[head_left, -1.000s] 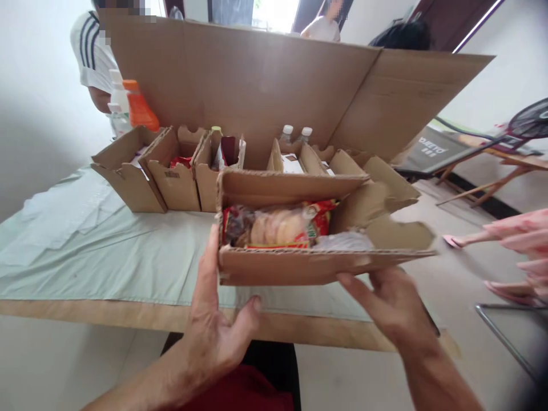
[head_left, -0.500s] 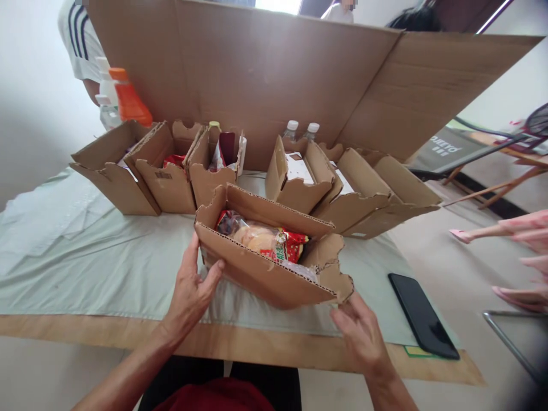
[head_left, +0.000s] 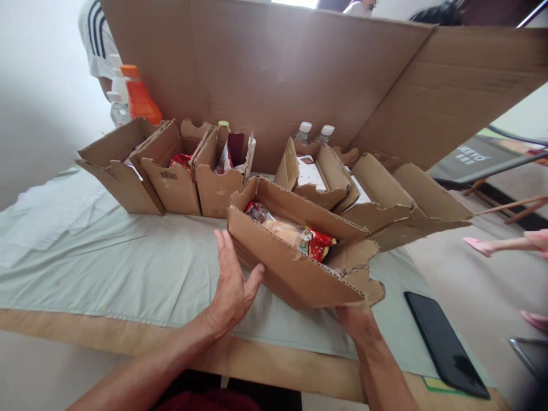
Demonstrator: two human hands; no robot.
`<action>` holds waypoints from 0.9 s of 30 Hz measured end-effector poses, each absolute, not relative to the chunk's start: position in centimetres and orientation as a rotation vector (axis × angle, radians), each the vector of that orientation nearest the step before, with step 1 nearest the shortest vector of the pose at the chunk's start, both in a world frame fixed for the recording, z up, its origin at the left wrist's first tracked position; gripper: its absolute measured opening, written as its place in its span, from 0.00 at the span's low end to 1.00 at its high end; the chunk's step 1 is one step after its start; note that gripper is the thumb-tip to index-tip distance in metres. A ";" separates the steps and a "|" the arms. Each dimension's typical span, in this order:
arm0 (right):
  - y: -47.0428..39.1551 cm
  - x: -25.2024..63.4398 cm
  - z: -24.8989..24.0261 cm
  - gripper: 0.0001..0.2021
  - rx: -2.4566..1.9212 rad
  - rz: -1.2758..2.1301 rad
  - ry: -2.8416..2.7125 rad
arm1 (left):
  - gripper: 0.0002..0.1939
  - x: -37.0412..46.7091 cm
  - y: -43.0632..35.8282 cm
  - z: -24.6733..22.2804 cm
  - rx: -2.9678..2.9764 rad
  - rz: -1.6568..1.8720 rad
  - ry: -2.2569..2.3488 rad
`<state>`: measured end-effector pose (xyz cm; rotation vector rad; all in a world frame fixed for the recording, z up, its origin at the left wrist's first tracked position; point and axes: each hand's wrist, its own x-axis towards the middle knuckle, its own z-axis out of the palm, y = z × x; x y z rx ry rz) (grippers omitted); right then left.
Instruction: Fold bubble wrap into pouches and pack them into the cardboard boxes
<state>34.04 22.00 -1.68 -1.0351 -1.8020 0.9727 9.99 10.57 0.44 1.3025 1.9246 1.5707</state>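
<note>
A narrow open cardboard box (head_left: 295, 274) lies at an angle in front of me, its right end toward my right side. Inside rests a clear packet of round pale pastries (head_left: 285, 231) with red and green printing. My left hand (head_left: 233, 279) is at the box's left end, fingers stretched and thumb spread, the thumb by the front wall. Under the right end my right hand (head_left: 355, 319) supports the box; its fingers are hidden beneath the cardboard.
Behind stand several cardboard boxes with goods, such as one with a red packet (head_left: 180, 161). An orange bottle (head_left: 141, 97) and two white-capped bottles rise before a tall cardboard panel (head_left: 274, 68). A black phone (head_left: 443, 342) lies at right. Another person's sleeve (head_left: 98, 40) shows at left.
The box has shifted right relative to the boxes behind. My left hand has loosened at its left end, and my right hand has slid under the right end. The view has swung slightly.
</note>
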 end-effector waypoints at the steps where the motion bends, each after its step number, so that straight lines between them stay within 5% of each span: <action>1: 22.0 34.1 -1.8 0.24 -1.049 0.996 -1.749 | 0.50 10.0 11.3 0.6 1.317 1.568 1.912; 10: 18.9 32.0 -1.5 0.22 -1.176 0.933 -1.674 | 0.36 9.5 14.7 -0.9 1.363 1.591 1.667; 27: 22.7 21.6 3.6 0.20 -1.485 0.562 -1.973 | 0.37 6.0 15.8 0.1 0.973 1.649 1.655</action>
